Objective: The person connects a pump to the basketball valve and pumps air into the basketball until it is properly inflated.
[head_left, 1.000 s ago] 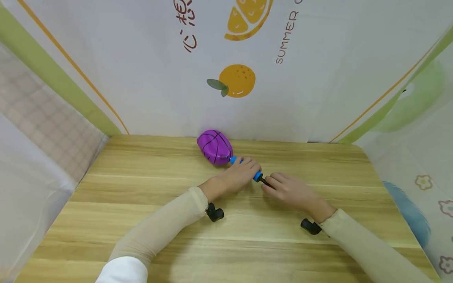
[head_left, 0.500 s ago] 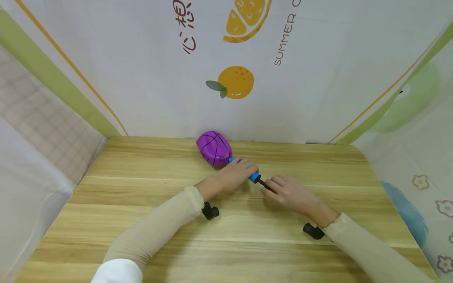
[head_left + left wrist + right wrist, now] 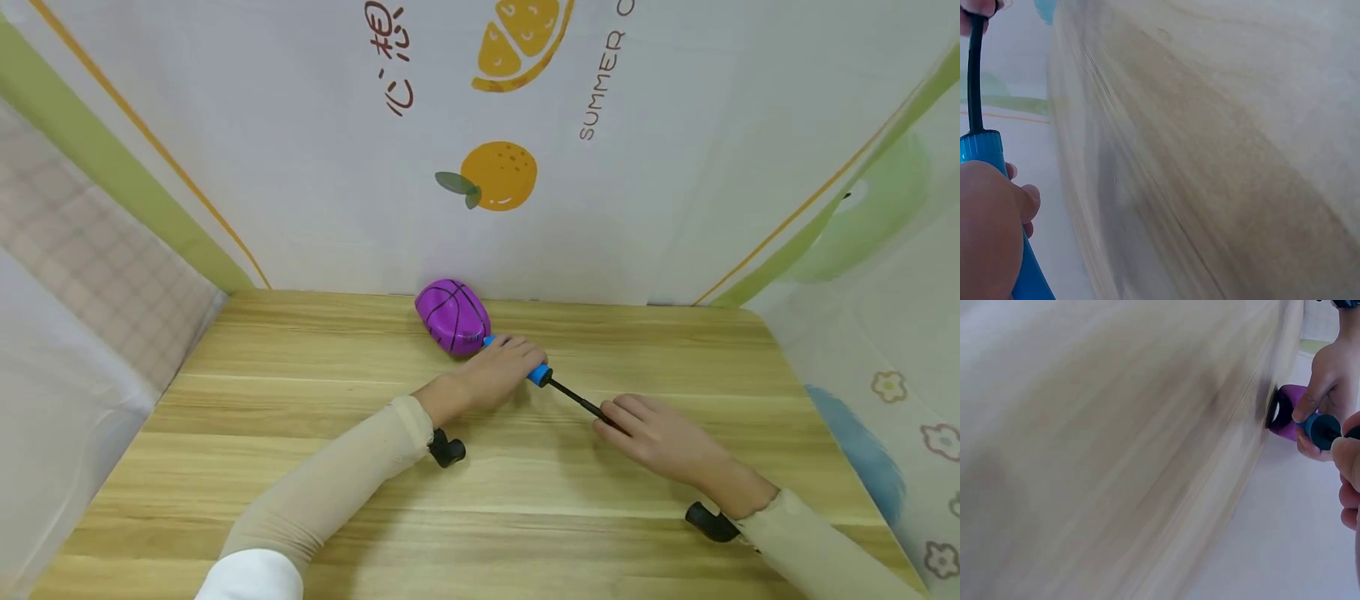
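Note:
A blue hand pump (image 3: 538, 374) points at a purple ball (image 3: 453, 317) with black basketball lines; the ball looks dented and partly deflated. My left hand (image 3: 495, 371) grips the pump's blue barrel (image 3: 1034, 278), its fingers wrapped around it close to the ball. The black rod (image 3: 573, 397) stands drawn far out of the barrel. At the rod's outer end my right hand (image 3: 660, 442) holds the handle, which the fingers mostly hide. Where the pump's tip meets the ball is too small to make out.
Both hands work above a wooden table (image 3: 360, 500). Behind it hangs a white cloth (image 3: 337, 167) printed with oranges and lettering, close to the ball. A black wrist mount (image 3: 447, 450) sits under the left wrist, another mount (image 3: 711, 522) under the right.
My right hand has moved to the right and toward me, drawing the black rod farther out of the barrel. My left hand and the ball have stayed nearly in place.

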Action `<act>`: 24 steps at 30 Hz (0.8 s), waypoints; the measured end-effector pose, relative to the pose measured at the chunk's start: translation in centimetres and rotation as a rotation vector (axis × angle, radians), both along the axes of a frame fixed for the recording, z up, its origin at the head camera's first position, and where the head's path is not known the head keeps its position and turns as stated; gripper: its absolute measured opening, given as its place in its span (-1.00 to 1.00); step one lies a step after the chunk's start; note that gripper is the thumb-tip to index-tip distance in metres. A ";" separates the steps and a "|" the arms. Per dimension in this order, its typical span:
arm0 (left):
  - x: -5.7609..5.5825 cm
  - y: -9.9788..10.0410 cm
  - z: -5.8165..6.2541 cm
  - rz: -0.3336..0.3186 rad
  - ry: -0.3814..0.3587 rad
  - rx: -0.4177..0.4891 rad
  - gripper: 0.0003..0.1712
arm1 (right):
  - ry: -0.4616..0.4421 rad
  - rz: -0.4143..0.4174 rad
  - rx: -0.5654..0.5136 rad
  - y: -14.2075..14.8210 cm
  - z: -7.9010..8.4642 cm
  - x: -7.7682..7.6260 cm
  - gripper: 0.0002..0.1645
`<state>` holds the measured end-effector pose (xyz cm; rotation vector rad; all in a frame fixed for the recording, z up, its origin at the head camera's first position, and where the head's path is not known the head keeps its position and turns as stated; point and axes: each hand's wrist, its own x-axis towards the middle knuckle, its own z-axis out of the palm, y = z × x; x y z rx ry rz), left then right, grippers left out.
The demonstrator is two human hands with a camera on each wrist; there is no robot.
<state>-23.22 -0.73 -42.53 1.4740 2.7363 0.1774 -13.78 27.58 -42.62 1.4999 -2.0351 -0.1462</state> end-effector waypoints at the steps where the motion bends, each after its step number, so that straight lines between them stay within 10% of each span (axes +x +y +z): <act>1: 0.0 0.0 0.0 0.002 0.004 -0.004 -0.48 | 0.007 -0.005 0.004 0.2 0.0 0.2 -0.56; 24: 0.2 0.4 0.0 0.029 0.006 -0.005 -0.65 | 0.019 0.011 0.007 -1.0 0.1 -0.6 -0.59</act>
